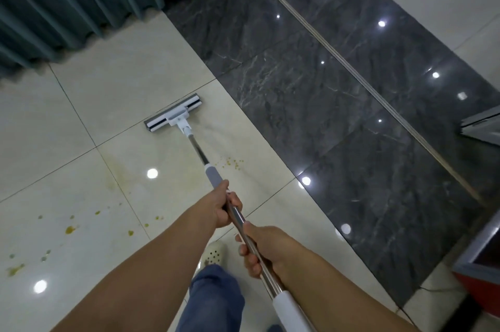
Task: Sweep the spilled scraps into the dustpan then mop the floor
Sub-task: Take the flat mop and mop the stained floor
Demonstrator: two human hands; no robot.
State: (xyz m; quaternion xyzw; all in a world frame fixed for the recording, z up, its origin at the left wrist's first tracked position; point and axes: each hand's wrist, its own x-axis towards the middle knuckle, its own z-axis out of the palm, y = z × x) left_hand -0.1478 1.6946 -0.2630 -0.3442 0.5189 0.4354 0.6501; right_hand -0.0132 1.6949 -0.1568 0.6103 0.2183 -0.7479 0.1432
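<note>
Both hands grip the mop handle (198, 152): left hand (224, 207) forward, right hand (263, 248) behind. Mop head (173, 112) flat on the cream floor (81, 142), beside yellow stains (230, 162).

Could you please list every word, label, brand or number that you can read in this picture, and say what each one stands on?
None: no readable text appears anywhere in this view.
The mop shows no brand or label on its head or grips.
The pale clog shows only holes.
The small pale square on the dark tiles is too small to tell whether it carries writing.
</note>
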